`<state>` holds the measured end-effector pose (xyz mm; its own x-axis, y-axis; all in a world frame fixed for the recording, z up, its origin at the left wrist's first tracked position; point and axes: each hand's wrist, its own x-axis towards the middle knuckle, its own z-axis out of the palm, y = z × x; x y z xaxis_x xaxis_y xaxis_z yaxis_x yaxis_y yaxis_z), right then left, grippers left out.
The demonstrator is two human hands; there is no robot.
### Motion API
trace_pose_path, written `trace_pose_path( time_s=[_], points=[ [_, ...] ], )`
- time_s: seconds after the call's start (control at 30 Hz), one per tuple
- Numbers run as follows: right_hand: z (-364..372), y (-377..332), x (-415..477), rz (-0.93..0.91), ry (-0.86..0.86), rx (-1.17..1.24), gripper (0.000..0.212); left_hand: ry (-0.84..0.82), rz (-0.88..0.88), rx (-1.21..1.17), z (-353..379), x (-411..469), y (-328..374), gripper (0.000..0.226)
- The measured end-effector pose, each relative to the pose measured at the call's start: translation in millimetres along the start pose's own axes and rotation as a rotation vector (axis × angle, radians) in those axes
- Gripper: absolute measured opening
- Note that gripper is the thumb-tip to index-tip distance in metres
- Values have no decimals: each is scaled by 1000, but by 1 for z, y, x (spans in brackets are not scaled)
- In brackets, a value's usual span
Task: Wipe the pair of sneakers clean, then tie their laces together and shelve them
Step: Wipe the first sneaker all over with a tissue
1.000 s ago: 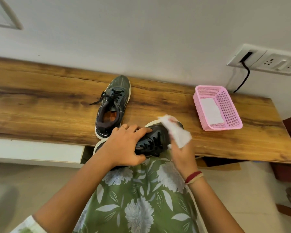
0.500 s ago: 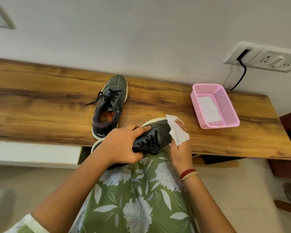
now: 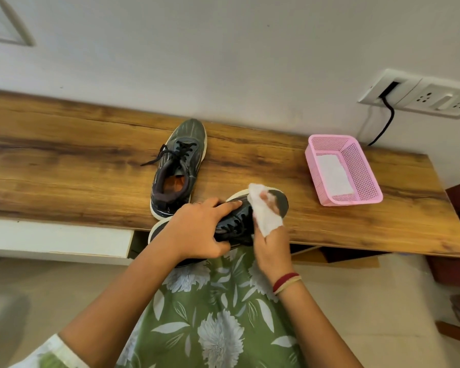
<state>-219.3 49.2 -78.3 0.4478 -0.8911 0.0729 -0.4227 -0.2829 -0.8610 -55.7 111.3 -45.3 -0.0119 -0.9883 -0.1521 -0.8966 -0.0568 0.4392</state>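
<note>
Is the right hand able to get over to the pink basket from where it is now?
Probably yes. The pink basket sits on the wooden top, to the right of the right hand, with only bare wood between them. The hand is busy, though, pressing the wipe on the held sneaker.

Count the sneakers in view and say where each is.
2. The far sneaker stands on the wooden board. The left hand grips the near sneaker at the board's front edge; the right hand holds a wipe on its toe. No others show.
</note>
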Motion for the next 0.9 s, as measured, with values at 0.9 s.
trace_pose_path(
  time_s=[0.9],
  points=[
    [-12,22,11,-29,45,-448,59,6,-4,-26,0,5,-3,91]
  ],
)
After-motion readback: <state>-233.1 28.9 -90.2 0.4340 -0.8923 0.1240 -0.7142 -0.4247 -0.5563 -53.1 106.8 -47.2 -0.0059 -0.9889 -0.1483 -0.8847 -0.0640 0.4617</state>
